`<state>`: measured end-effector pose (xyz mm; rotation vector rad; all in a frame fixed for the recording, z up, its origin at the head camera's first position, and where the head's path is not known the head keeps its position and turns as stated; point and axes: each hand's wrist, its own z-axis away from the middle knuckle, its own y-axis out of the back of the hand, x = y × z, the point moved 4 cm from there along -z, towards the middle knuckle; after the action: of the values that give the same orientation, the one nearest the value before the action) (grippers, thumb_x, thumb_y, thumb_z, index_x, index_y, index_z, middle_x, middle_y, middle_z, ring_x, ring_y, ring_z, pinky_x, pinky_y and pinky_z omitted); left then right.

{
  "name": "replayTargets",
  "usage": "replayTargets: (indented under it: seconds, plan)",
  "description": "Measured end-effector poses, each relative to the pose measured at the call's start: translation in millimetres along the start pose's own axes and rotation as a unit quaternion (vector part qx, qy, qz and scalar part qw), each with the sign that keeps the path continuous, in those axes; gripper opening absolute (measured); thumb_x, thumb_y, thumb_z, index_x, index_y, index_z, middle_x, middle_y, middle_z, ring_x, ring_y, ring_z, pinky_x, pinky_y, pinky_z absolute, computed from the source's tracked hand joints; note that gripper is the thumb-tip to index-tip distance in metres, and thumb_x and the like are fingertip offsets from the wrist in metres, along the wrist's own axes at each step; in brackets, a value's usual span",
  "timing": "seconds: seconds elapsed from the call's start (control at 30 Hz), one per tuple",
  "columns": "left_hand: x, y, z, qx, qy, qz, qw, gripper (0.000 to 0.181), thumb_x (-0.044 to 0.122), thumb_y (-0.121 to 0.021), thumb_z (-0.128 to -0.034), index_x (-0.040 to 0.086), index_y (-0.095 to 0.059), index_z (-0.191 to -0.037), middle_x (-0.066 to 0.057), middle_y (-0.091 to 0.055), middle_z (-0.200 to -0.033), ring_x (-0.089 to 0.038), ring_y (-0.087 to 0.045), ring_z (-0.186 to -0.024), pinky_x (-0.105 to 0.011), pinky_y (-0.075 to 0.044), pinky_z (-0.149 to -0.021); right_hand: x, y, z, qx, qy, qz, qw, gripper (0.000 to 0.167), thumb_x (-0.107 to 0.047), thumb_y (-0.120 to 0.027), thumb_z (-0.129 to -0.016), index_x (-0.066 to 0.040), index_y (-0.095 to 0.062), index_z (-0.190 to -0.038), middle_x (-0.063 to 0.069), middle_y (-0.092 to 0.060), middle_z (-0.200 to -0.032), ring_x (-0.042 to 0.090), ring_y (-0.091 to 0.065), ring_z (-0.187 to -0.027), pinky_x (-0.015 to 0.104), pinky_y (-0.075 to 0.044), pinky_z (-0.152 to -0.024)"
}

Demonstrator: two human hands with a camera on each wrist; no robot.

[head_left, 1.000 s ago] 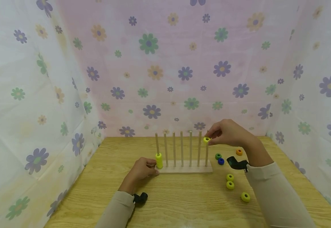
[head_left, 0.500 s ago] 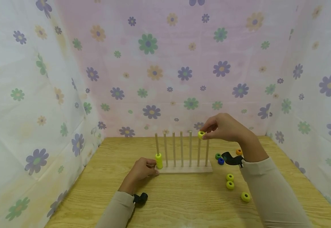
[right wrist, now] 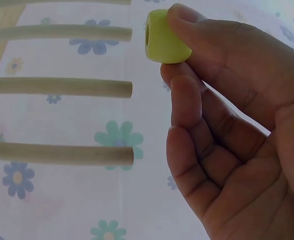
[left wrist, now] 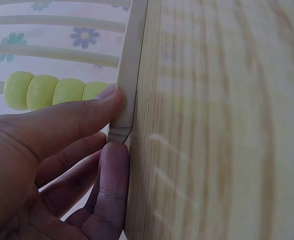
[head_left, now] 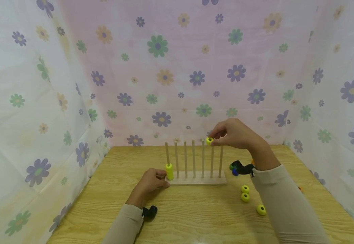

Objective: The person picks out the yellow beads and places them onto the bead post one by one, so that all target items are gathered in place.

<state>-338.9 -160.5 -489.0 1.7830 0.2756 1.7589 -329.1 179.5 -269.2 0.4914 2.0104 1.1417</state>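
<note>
Seven upright pegs rise from the wooden rack (head_left: 195,182), which hasn't shifted noticeably over the last second. Your left hand (head_left: 152,180) steadies its left end, thumb and fingers pinching the base, just as before. Your right hand (head_left: 236,135) is what has moved: it has travelled left and a little higher from beside the rightmost peg. Its thumb and index finger pinch a yellow bead, with the other fingers curled in below.

On the leftmost peg sits the stack of four yellow beads (head_left: 169,171), unchanged; the other six pegs carry none. The held bead (right wrist: 167,40) is now near the tops of the fifth and sixth pegs from the left, apart from the tips, its hole facing them in the right wrist view. I'd judge you're mid-carry: nearer the stack, with nothing threaded yet.
</note>
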Motion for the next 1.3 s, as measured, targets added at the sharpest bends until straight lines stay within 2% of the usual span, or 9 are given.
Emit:
replayTargets:
  seconds: [0.57,0.97,1.3]
  plan:
    - [-1.3,1.7,-2.0,0.0,-0.004,0.003,1.0,0.05,0.016,-0.087,-0.0846,0.008,-0.072,-0.132,-0.013,-0.07,-0.132,-0.024,-0.07,-0.108,-0.036,-0.063,-0.083,-20.4,-8.3,-22.4,0.003,0.02,-0.038,0.9991,0.013,-0.026,-0.085,-0.088,-0.025,-0.083,-0.101,-0.01,-0.075,-0.096,0.013,-0.068,-0.084,0.034,-0.06,-0.074]
    - [0.1,1.3,0.2,0.007,-0.005,-0.004,1.0,0.049,0.016,-0.087,-0.0847,0.008,-0.073,-0.131,-0.013,-0.07,-0.132,-0.024,-0.07,-0.107,-0.036,-0.062,-0.082,-31.8,-24.4,-40.9,0.01,0.023,-0.053,0.9983,0.013,-0.025,-0.085,-0.088,-0.024,-0.084,-0.101,-0.01,-0.075,-0.097,0.013,-0.067,-0.085,0.034,-0.059,-0.073]
    - [2.0,0.5,0.4,0.004,-0.004,-0.005,1.0,0.048,0.016,-0.087,-0.0853,0.01,-0.073,-0.131,-0.012,-0.07,-0.133,-0.022,-0.069,-0.105,-0.036,-0.062,-0.083,-43.5,-33.8,-48.8,0.017,0.029,-0.064,0.9974,0.013,-0.024,-0.086,-0.088,-0.022,-0.083,-0.1,-0.008,-0.075,-0.097,0.012,-0.068,-0.086,0.034,-0.059,-0.074]
